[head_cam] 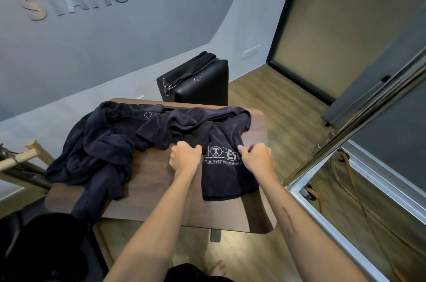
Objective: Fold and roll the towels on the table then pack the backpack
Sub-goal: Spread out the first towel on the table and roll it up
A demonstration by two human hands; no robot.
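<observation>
Several dark navy towels [110, 143] lie in a crumpled heap across the wooden table [152, 191]. One towel with a white printed logo [227, 173] stretches toward me at the table's right side. My left hand [184, 157] pinches this towel's left edge beside the logo. My right hand [258, 157] pinches its right edge, fingers curled into the cloth. A dark shape at the bottom left [41, 247] could be the backpack; I cannot tell.
A black padded box [198, 83] with a strap stands on the floor behind the table. A metal frame with a shiny pole [359, 129] runs along the right. Wooden bars [20, 157] stick out at the left. Wood floor surrounds the table.
</observation>
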